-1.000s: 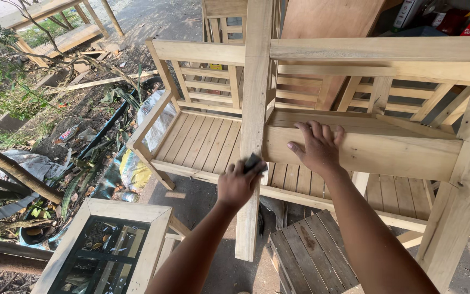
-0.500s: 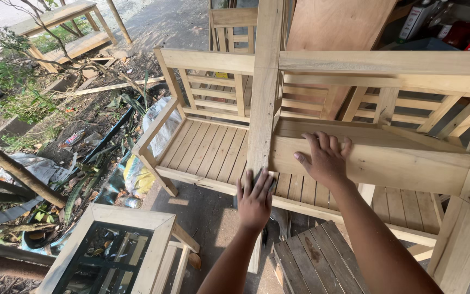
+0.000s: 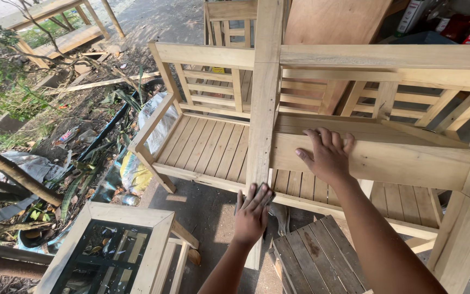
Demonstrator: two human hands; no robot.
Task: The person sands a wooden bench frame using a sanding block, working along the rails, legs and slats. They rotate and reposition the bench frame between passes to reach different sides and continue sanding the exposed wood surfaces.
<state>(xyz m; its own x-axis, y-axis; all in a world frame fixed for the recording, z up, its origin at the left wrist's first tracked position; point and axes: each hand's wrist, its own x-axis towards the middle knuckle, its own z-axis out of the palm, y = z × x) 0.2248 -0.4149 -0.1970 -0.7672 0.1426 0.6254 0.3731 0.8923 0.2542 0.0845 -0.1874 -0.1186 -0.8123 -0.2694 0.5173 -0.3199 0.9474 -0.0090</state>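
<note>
Left hand [image 3: 252,213] flat on the upright wooden post [image 3: 262,109], right hand [image 3: 328,155] spread on the horizontal rail [image 3: 409,160].

The left hand [image 3: 252,213] has slid lower down the upright post [image 3: 262,109] and now lies flat with fingers spread; the dark pad seen under it before is mostly covered.

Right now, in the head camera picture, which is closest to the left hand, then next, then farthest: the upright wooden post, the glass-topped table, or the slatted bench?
1. Upright wooden post: the left hand presses on it.
2. Glass-topped table: lower left, beside the arm.
3. Slatted bench: beyond the post, upper left.
</note>
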